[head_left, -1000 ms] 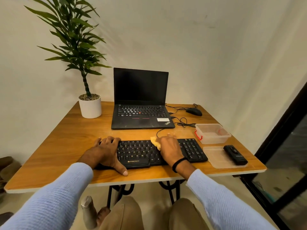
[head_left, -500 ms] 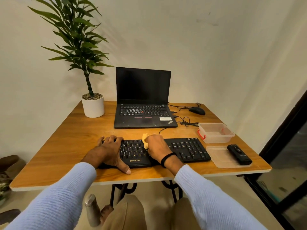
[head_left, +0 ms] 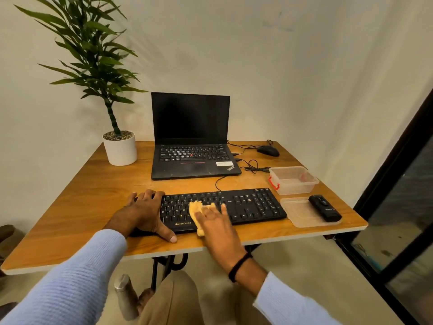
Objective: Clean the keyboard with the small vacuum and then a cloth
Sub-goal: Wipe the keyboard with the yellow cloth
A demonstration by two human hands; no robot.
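Note:
A black keyboard [head_left: 250, 205] lies along the near edge of the wooden table [head_left: 82, 207]. My left hand [head_left: 146, 213] rests flat on its left end, thumb on the table in front of it. My right hand [head_left: 216, 225] lies over a yellow cloth [head_left: 194, 207], pressing it onto the middle keys near the front edge; the cloth shows at the fingers' left side and below the palm. The small black vacuum [head_left: 324, 207] lies on a clear plastic lid [head_left: 297, 212] to the right of the keyboard, away from both hands.
An open black laptop [head_left: 191, 137] stands behind the keyboard, with a mouse [head_left: 268, 150] and tangled cables [head_left: 253, 167] to its right. A clear plastic box [head_left: 293, 180] sits behind the lid. A potted plant [head_left: 119, 146] occupies the back left corner. A metal bottle [head_left: 125, 294] stands under the table.
My right hand has slid the cloth along the keys, first leftwards and then back toward the front edge of the keyboard. My left hand has stayed on the left end.

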